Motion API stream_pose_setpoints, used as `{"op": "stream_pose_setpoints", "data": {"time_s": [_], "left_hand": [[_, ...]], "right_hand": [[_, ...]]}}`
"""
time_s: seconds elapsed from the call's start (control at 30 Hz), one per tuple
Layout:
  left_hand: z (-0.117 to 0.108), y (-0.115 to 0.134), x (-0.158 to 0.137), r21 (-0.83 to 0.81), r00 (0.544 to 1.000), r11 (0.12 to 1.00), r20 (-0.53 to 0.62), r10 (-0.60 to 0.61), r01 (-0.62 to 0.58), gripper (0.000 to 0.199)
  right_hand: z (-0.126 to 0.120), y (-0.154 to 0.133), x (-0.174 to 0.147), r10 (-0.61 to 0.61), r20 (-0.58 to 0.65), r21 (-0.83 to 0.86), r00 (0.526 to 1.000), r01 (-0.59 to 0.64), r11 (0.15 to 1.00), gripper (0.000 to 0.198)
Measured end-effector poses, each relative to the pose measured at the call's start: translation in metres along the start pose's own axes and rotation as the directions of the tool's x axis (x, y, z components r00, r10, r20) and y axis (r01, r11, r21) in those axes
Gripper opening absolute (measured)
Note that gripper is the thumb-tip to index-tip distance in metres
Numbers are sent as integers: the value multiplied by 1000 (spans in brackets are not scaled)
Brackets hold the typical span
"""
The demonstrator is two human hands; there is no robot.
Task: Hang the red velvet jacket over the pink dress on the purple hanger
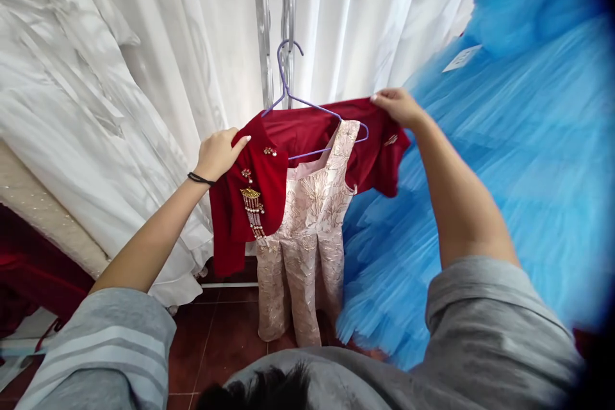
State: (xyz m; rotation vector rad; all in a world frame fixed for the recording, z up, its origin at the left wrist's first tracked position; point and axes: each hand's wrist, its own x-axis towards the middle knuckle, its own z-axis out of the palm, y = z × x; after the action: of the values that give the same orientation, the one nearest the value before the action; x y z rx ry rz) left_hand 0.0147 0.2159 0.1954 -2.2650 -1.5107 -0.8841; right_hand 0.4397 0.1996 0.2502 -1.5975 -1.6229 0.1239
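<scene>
A short red velvet jacket [276, 195] with beaded ornaments hangs partly over a pale pink brocade dress [312, 205] on a purple hanger [307, 104]. The jacket's left part covers one shoulder of the dress; its other part is stretched out behind the hanger. My left hand [221, 152] grips the jacket at its left shoulder, thumb on top. With pinched fingers my right hand [398, 106] holds the jacket's upper edge on the right. One dress strap and the hanger's right end stay uncovered. The hanger's hook stands in front of a metal rack post [289, 19].
White gowns [52, 96] hang at the left, and white curtains [327, 6] cover the back. A wide blue tulle dress [500, 160] with a paper tag [462, 58] fills the right. Dark red tiles [221, 346] form the floor.
</scene>
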Motion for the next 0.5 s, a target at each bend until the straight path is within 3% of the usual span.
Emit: {"op": "stream_pose_setpoints", "data": {"time_s": [0.07, 0.1, 0.17, 0.23, 0.3, 0.37, 0.43, 0.5], "left_hand": [[0, 0, -1, 9, 1000, 1000, 0, -9, 9, 44], [0, -1, -1, 14, 1000, 1000, 3, -16, 16, 44], [1, -4, -4, 17, 1000, 1000, 8, -18, 18, 44], [1, -6, -5, 16, 1000, 1000, 9, -7, 7, 43], [-1, -7, -5, 19, 1000, 1000, 18, -6, 6, 43], [-2, -7, -5, 19, 999, 1000, 39, -13, 13, 44], [-3, -5, -5, 11, 999, 1000, 46, -8, 8, 42], [-3, -2, -8, 8, 1000, 1000, 25, 6, -6, 41]], "right_hand": [[-20, -5, 9, -42, 11, -7, 999, 42, 999, 63], [-23, -5, 7, -70, 79, -33, 994, 73, 997, 59], [-18, 1, -5, -110, 257, -119, 960, 144, 982, 43], [-8, 9, -15, -76, 336, -283, 939, 178, 943, 28], [-8, 8, -18, 11, 281, -489, 960, 134, 862, 16], [-24, -9, -15, 64, 186, -618, 980, 66, 783, 25], [-44, -42, -16, -5, 13, -652, 1000, 12, 758, 47], [-51, -78, -31, -128, -234, -654, 964, -59, 754, 54]]}}
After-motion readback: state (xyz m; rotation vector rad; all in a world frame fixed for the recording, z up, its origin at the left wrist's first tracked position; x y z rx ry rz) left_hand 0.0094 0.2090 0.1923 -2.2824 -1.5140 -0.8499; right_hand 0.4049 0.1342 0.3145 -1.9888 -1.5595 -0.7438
